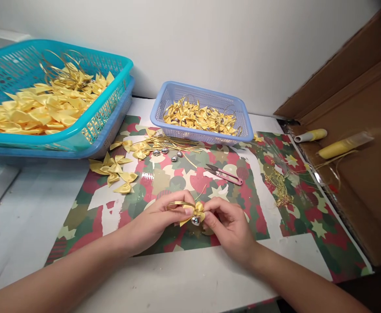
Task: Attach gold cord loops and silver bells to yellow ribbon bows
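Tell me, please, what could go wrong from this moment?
The small yellow bow, pinched between the left hand and the right hand, might slip. The round silver bells lie loose on the patterned sheet and could roll if bumped. The snips lie beyond the hands with blades bare, so a careless reach might bring a prick.

Two bare hands, left (172, 208) and right (228, 224), pinch a yellow bow (199, 207) with a silver bell (196, 220); beyond lie pink-handled snips (225, 174), loose bells (174, 158) and a blue basket (201, 132) of bows.
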Action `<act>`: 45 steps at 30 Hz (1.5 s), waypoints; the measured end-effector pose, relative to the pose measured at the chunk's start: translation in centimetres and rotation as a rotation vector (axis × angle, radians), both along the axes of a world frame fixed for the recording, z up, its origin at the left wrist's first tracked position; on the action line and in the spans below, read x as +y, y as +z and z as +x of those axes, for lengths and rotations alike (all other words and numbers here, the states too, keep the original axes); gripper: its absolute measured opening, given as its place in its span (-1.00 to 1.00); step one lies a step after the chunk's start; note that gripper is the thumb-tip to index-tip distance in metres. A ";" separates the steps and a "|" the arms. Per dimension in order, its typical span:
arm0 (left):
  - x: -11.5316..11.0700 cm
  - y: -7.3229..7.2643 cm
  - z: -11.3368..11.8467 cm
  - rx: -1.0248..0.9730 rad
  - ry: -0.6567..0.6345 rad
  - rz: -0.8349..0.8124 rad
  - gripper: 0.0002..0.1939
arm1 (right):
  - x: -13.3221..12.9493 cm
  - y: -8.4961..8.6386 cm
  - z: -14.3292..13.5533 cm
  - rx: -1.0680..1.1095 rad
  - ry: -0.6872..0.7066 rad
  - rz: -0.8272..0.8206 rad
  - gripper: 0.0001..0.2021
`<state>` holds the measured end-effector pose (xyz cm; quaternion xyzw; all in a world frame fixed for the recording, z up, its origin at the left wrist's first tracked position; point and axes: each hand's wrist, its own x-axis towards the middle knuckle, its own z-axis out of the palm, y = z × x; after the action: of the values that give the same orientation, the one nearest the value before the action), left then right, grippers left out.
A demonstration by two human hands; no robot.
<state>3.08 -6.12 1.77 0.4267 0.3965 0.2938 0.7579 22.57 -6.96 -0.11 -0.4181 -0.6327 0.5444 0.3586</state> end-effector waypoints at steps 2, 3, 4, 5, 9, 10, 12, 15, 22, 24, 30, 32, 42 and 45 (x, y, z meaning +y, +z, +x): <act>0.0 0.0 0.0 -0.016 -0.010 -0.004 -0.77 | 0.1 0.0 0.0 0.006 0.007 -0.014 -0.89; 0.0 -0.1 -0.1 -0.019 -0.013 -0.001 -0.77 | 0.1 0.1 0.1 -0.003 0.010 -0.007 -0.89; 0.0 -0.1 -0.1 -0.017 -0.013 0.007 -0.77 | 0.2 0.3 0.1 -0.019 0.010 0.013 -0.89; 0.0 -0.1 -0.1 -0.012 -0.014 0.019 -0.78 | 0.3 0.5 0.2 -0.041 0.008 0.045 -0.89; -0.2 -0.2 -0.2 0.025 -0.022 0.083 -0.79 | 0.6 1.2 0.3 -0.127 0.008 0.202 -0.87; -0.2 -0.2 -0.2 0.031 -0.026 0.098 -0.78 | 0.7 1.4 0.3 -0.139 0.010 0.233 -0.87; -0.2 -0.2 -0.1 0.043 -0.033 0.122 -0.79 | 0.7 1.6 0.3 -0.153 0.013 0.278 -0.86; -0.2 -0.1 -0.1 0.067 -0.037 0.148 -0.79 | 0.7 1.7 0.3 -0.161 0.012 0.307 -0.86; -0.2 -0.1 -0.2 0.117 -0.042 0.164 -0.77 | 0.7 1.7 0.4 -0.175 0.006 0.313 -0.87; -0.2 0.0 -0.2 0.133 -0.046 0.157 -0.77 | 0.7 1.9 0.4 -0.186 0.013 0.323 -0.86; -0.2 0.3 0.0 0.139 -0.067 0.158 -0.79 | 1.0 2.4 0.7 -0.242 0.084 0.345 -0.84; 0.0 0.3 -0.1 0.152 -0.078 0.147 -0.80 | 1.1 2.5 0.8 -0.252 0.091 0.360 -0.83; 0.3 0.1 -0.1 0.055 -0.092 0.124 -0.69 | 0.6 1.4 -0.1 -0.110 0.021 0.096 -0.85; 0.2 -0.1 -0.1 0.046 -0.087 0.102 -0.67 | 0.4 1.1 -0.5 0.028 0.012 -0.107 -0.82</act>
<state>3.03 -5.87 1.63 0.4880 0.3794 0.2704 0.7381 22.02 -6.56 1.03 -0.4250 -0.6001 0.5855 0.3412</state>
